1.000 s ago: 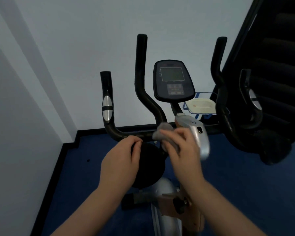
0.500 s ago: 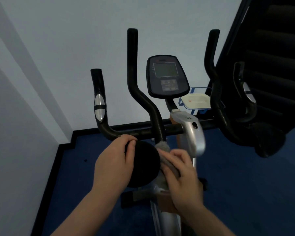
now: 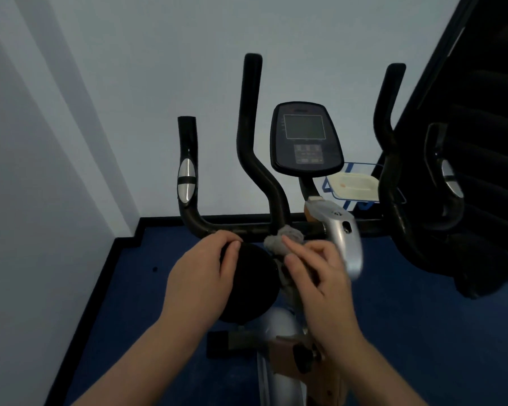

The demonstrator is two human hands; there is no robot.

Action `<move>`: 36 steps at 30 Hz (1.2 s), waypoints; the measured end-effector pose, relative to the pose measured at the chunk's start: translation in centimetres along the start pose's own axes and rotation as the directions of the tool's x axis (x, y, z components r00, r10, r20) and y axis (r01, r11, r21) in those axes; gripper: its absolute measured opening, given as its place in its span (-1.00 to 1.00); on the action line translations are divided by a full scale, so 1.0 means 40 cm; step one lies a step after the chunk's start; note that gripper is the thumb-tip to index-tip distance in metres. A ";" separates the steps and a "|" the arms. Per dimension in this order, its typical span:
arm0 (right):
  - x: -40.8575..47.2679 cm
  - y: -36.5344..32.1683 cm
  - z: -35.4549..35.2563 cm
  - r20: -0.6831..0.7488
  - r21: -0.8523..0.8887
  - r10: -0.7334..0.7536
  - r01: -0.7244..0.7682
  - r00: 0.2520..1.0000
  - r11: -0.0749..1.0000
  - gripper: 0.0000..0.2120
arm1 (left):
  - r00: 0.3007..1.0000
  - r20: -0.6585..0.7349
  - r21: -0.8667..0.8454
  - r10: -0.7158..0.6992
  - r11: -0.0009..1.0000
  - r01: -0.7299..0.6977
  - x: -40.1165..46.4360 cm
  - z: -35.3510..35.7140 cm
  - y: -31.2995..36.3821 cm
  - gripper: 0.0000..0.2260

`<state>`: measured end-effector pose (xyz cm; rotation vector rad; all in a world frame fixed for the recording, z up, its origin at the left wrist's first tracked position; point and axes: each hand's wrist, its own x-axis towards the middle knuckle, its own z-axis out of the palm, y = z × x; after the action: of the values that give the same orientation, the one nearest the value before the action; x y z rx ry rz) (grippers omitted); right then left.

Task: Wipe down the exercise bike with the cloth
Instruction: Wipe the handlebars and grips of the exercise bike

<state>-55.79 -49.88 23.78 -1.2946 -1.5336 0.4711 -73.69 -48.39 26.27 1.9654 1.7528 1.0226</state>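
Left hand (image 3: pixel 200 276): fingers curled over the upper edge of a round black disc (image 3: pixel 254 285) just under the handlebar crossbar (image 3: pixel 247 228), gripping it. Right hand (image 3: pixel 320 276): fingers loosely bent, holding a bunched grey cloth (image 3: pixel 283 243) against the bike where the crossbar meets the centre post; hand slightly motion-blurred, exact pinch unclear. Exercise bike (image 3: pixel 339 238) fills the centre: silver column cover just right of the cloth, console (image 3: pixel 305 139) above it, upright black grips to either side. A pale tray in a blue wire rack (image 3: pixel 354 186) stands behind, near the console. Blue floor (image 3: pixel 423 332), pale wall (image 3: pixel 129 68). Both forearms enter from the bottom edge, converging toward the crossbar.
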 end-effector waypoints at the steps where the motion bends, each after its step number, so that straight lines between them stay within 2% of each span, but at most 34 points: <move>1: 0.025 -0.002 -0.008 0.011 -0.028 -0.007 0.008 1.000 1.000 -0.78 | 1.000 -0.004 0.000 0.000 1.000 0.000 0.000 0.000 -0.001 -0.85; 4: 0.151 -0.031 -0.003 -0.012 -0.105 -0.026 0.024 1.000 0.994 -0.79 | 1.000 -0.011 -0.005 -0.004 1.000 0.004 -0.001 0.001 0.002 -0.85; 7: 0.221 -0.049 0.027 0.045 -0.156 0.019 -0.012 0.999 0.988 -0.73 | 1.000 -0.004 -0.014 -0.012 1.000 0.012 -0.001 -0.001 0.009 -0.85; 10: 0.133 -0.034 0.035 0.024 -0.209 -0.066 0.069 0.998 0.975 -0.77 | 1.000 0.004 -0.020 -0.014 1.000 0.014 -0.002 -0.006 0.010 -0.84; 13: 0.017 -0.005 0.019 -0.050 -0.096 -0.073 0.068 0.996 0.993 -0.72 | 1.000 -0.001 -0.019 -0.009 1.000 0.009 -0.002 -0.002 0.006 -0.83; 15: 0.042 -0.002 0.001 -0.005 -0.055 -0.060 0.060 0.998 0.997 -0.74 | 1.000 -0.004 -0.007 -0.008 1.000 0.008 0.000 -0.001 0.005 -0.82; 18: 0.170 -0.021 0.005 0.016 -0.112 -0.077 0.078 0.997 0.991 -0.76 | 1.000 -0.002 -0.009 -0.012 1.000 0.012 0.000 -0.002 0.007 -0.81; 21: 0.252 -0.040 0.031 0.021 -0.144 0.009 -0.006 1.000 0.990 -0.75 | 1.000 -0.006 -0.010 -0.021 1.000 0.021 -0.002 -0.003 0.010 -0.83; 23: 0.214 -0.036 0.032 0.009 -0.171 0.024 -0.022 1.000 0.985 -0.75 | 1.000 -0.006 -0.010 -0.023 1.000 0.022 -0.003 -0.004 0.011 -0.83; 27: 0.073 -0.012 0.000 0.024 -0.213 -0.102 0.105 0.994 0.971 -0.73 | 1.000 -0.013 -0.017 -0.011 1.000 0.010 -0.001 0.000 0.005 -0.82; 30: 0.136 -0.008 -0.004 0.074 -0.257 -0.113 0.128 0.991 0.958 -0.77 | 1.000 -0.022 -0.018 -0.006 1.000 0.006 0.002 0.000 0.004 -0.82; 33: 0.229 -0.029 0.024 0.026 -0.265 -0.087 0.091 0.996 0.960 -0.79 | 1.000 -0.018 -0.020 -0.011 1.000 0.011 0.001 0.001 0.007 -0.83; 36: 0.188 -0.027 0.031 -0.008 -0.216 -0.082 0.078 0.997 0.973 -0.77 | 1.000 -0.015 -0.020 -0.011 1.000 0.010 0.001 -0.002 0.009 -0.83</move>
<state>-56.56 -43.19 27.49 -1.3914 -1.6510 0.2460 -73.48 -48.43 26.57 1.9394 1.7522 1.0498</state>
